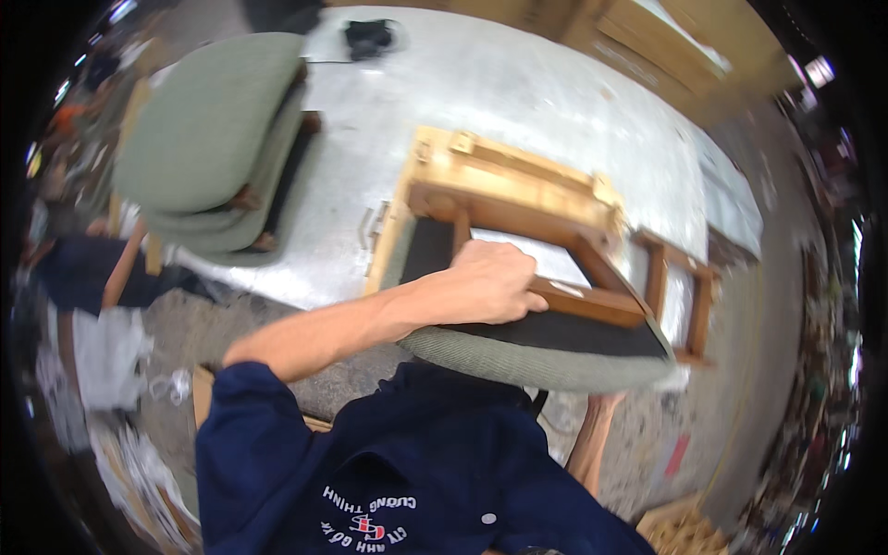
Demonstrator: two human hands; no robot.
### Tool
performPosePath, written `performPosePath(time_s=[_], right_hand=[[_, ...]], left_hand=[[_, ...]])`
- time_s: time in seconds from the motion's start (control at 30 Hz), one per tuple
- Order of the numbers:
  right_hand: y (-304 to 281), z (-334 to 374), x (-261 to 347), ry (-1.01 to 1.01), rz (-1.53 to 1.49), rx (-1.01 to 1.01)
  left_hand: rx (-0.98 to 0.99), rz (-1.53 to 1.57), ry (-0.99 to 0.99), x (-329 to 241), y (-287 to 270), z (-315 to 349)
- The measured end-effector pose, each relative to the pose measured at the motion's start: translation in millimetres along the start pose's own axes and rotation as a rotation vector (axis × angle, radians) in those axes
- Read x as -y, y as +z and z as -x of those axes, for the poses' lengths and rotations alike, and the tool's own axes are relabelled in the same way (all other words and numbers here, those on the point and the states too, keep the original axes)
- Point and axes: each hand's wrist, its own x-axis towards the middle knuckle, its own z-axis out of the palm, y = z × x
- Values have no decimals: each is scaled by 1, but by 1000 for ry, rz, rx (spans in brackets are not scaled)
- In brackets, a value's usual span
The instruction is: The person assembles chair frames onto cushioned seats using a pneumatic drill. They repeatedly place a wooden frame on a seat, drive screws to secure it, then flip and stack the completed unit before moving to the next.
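Note:
A padded seat (546,361) in grey-green fabric lies with its black underside up, against my body at the table's edge. On that underside rests a brown wooden frame (592,301) with an opening through which something white shows. My left hand (495,282) is closed around the near rail of the frame, thumb toward the right. Most of my right hand (606,400) is hidden beneath the right end of the seat, so its fingers do not show. Behind the frame stands a light-wood jig (518,166) with blocks along its top.
Several grey-green padded seats (203,120) are stacked on the pale table (444,74) at left. Another brown wooden frame (675,296) is at the right. Cardboard boxes (666,46) stand at the back. A black object (368,39) lies far off. Another person's arm (125,264) shows at left.

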Motion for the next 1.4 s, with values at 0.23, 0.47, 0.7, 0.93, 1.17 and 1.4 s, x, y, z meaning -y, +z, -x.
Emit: performPosePath(time_s=[0.23,0.47,0.7,0.93,1.17,1.4], right_hand=[[89,-96,14,-399,233,42],[123,-173,22,-23,215,496],[152,-136,24,14,468,322],[170,-112,23,-3,555,151],[254,-67,110,-168,428,58],[414,35,139,-619,-312,148]], left_hand=[[203,168,-42,-3,-78,-27],[-180,692,-249,75,-77,21],[-855,1421,-523,100,96,129],[-1339,1493,-480,99,139,54],[-1334,1508,-320,81,53,73],[-1584,1234,512,158,-149,150]])
